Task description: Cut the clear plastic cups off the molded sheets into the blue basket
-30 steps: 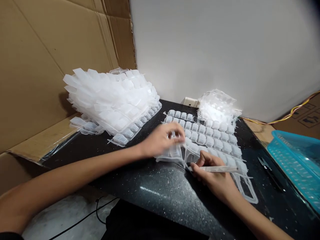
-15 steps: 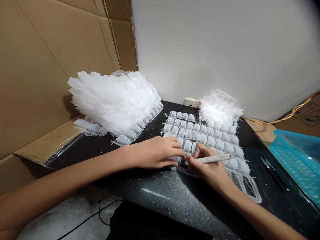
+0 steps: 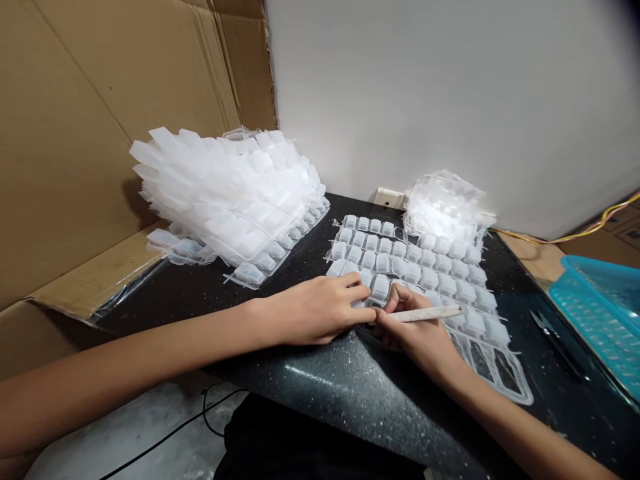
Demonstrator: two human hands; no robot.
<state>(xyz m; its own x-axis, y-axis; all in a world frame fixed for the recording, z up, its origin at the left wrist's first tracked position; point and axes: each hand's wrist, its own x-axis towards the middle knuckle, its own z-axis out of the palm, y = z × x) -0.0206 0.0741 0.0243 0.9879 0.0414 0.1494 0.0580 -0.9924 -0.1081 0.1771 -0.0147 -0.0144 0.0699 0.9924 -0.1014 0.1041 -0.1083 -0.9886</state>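
At left, a loose plastic pile (image 3: 230,193) could slide if bumped. To its right lies the moulded sheet (image 3: 427,277); our left hand (image 3: 320,311) bends over its near edge, whether pinching we cannot tell; our right hand (image 3: 423,337) grips a white stick (image 3: 433,312), whose hidden tip could slip into nearby fingertips.

Your right hand (image 3: 425,343) hides the inner end of the white tool (image 3: 433,313). Your left hand (image 3: 320,309) covers part of the molded plastic sheet (image 3: 429,277). Right of your right hand, the blue basket (image 3: 590,320) is cut off by the frame edge.
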